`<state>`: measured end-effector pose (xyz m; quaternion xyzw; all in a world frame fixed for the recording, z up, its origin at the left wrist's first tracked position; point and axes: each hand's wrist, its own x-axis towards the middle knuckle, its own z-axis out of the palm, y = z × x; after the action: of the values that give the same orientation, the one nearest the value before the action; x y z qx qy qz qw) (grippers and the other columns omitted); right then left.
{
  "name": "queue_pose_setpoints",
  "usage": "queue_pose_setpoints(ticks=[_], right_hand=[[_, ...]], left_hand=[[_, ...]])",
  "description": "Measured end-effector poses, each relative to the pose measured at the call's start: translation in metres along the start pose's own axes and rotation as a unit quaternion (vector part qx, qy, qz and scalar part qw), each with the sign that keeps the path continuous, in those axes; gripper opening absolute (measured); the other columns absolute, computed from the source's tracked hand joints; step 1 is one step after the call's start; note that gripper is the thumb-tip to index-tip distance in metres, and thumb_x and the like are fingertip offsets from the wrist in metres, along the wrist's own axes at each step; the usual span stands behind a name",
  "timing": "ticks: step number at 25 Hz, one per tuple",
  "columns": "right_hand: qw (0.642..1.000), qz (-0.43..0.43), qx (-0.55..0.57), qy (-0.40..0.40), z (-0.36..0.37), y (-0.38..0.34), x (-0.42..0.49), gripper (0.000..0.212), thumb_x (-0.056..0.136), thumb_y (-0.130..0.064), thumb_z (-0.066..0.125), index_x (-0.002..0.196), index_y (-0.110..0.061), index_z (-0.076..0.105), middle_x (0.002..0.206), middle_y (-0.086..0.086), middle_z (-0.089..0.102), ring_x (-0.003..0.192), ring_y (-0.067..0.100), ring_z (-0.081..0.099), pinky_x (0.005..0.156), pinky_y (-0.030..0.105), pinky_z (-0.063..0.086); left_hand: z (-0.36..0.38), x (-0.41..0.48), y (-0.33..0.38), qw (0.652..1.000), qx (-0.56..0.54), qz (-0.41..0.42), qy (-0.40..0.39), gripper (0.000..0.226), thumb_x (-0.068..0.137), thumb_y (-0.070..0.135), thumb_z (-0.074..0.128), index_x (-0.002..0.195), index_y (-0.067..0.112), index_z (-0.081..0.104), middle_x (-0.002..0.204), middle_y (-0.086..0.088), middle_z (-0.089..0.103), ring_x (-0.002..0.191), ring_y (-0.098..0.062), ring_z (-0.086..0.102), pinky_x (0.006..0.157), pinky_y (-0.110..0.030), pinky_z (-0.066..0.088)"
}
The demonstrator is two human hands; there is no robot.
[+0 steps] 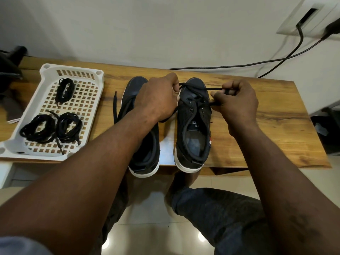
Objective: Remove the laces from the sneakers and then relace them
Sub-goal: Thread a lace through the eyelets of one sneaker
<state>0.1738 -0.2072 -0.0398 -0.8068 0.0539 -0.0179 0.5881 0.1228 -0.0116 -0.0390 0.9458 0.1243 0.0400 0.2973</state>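
Observation:
Two dark navy sneakers with white soles stand side by side on a wooden table (pixel 266 111), toes pointing away from me. The right sneaker (pixel 193 133) has a black lace (pixel 200 88) threaded through its front eyelets. My left hand (pixel 158 96) pinches one end of that lace at the shoe's left side. My right hand (pixel 237 103) grips the other strand, pulled out to the right. The left sneaker (pixel 145 144) lies partly under my left forearm, with a loose black lace (pixel 115 105) trailing beside it.
A white perforated tray (pixel 36 100) at the table's left holds three bundles of black laces (pixel 65 90). Black cables (pixel 276 60) run along the wall behind the table. My knees sit below the table's front edge over a glossy tiled floor.

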Motion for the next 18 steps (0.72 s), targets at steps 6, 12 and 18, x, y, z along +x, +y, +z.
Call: queue_pose_setpoints(ticks=[6,12,18], right_hand=[[0.999,0.021,-0.013,-0.027,-0.002,-0.001,0.0,0.026,0.089,-0.009,0.077,0.105,-0.024,0.063,0.1,0.005,0.072,0.096,0.024,0.075,0.076,0.042,0.067],[0.986,0.009,-0.1,-0.132,-0.002,0.001,-0.005,0.024,0.087,-0.025,0.084,0.104,-0.027,0.068,0.099,0.002,0.075,0.095,0.02,0.075,0.079,0.046,0.066],[0.981,0.01,-0.125,-0.151,-0.005,-0.001,-0.003,0.024,0.089,-0.001,0.069,0.098,-0.023,0.074,0.1,0.002,0.074,0.095,0.021,0.074,0.081,0.047,0.065]], left_hand=[[-0.018,0.007,0.009,0.994,-0.098,-0.027,-0.026,0.015,0.103,0.023,0.065,0.099,0.018,0.078,0.085,0.015,0.068,0.086,-0.009,0.069,0.076,-0.027,0.055],[-0.036,0.004,0.004,0.98,0.183,-0.073,-0.027,0.014,0.096,0.021,0.058,0.091,0.012,0.067,0.086,-0.005,0.06,0.084,-0.026,0.059,0.069,-0.038,0.046],[-0.028,-0.004,0.016,0.989,0.133,0.038,-0.057,0.015,0.095,0.043,0.068,0.108,0.036,0.072,0.117,0.004,0.061,0.123,-0.028,0.047,0.098,-0.05,0.04]])
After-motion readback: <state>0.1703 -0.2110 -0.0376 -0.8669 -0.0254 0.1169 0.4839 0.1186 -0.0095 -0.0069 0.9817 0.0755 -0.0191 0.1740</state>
